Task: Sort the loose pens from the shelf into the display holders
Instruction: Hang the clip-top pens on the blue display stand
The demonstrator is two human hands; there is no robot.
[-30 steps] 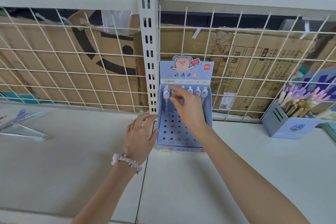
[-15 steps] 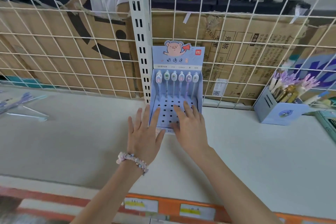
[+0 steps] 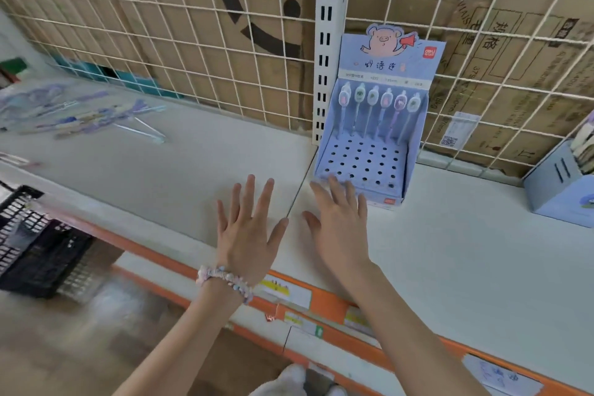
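At the near left sits a black plastic lattice basket (image 3: 29, 235). Far left on the smooth white shelf (image 3: 167, 170), the loose pens (image 3: 80, 116) lie scattered, thin and pale purple. Bare shelf stretches between them and both hands. The left hand (image 3: 247, 235) and right hand (image 3: 340, 228) hover flat, fingers spread, holding nothing. The right fingertips (image 3: 334, 183) reach the near edge of the blue cardboard display holder (image 3: 363, 164), with six pens upright in its back row against the wire grid (image 3: 193, 58). Far right stands a second blue holder (image 3: 559, 190).
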